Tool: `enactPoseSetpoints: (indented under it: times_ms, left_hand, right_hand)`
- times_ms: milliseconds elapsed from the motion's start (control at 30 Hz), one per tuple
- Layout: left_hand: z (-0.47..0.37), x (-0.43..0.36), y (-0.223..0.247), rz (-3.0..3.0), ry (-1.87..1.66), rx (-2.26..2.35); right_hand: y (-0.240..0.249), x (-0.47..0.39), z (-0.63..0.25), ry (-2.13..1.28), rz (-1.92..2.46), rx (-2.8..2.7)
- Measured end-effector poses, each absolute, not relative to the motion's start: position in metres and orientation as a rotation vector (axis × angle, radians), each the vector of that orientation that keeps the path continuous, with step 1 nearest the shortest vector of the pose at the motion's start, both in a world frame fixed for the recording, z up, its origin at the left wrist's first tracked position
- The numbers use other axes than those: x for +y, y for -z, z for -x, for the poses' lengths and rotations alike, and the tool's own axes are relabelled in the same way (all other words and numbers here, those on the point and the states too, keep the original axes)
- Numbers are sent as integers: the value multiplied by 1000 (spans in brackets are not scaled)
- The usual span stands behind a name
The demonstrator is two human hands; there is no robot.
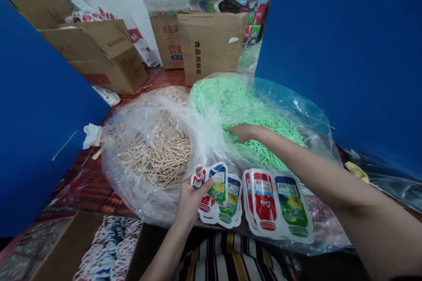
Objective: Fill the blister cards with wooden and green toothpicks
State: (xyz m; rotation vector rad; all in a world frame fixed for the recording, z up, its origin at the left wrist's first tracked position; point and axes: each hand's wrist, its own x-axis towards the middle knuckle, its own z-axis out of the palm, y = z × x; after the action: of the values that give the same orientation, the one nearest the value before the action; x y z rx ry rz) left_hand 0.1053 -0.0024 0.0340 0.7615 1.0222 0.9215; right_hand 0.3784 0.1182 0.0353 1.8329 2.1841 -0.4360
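Observation:
My left hand [191, 199] is closed on a drink-shaped plastic packet [217, 186], its thumb lying across the front. The packet has a green-and-blue side with lemons and a red side mostly covered by my fingers. Beneath it lie more such packets [231, 202]. To their right is a stack of Cola and green twin packets [264, 202]. My right hand [244, 133] reaches into the clear bag of thin green sticks [277, 125]. Its fingers point down among the sticks, and the fingertips are partly hidden, so their grip is unclear.
A clear bag of beige sticks [171, 153] lies left of the green ones. Cardboard boxes [211, 48] stand behind, with another open box [99, 52] at left. An open carton of packets [110, 246] sits at lower left. Blue panels [346, 52] flank both sides.

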Motion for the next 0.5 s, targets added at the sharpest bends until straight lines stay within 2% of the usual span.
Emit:
enactPoseSetpoints:
  times_ms: [167,500]
  left_hand:
    - [-97,0,-32,-778,-938,1081]
    - [-98,2,-30,-776,-935,1051]
  right_hand:
    - [-36,125,-386,541,-1815,2245]
    - [-25,110,-379,299,-1819,2314]
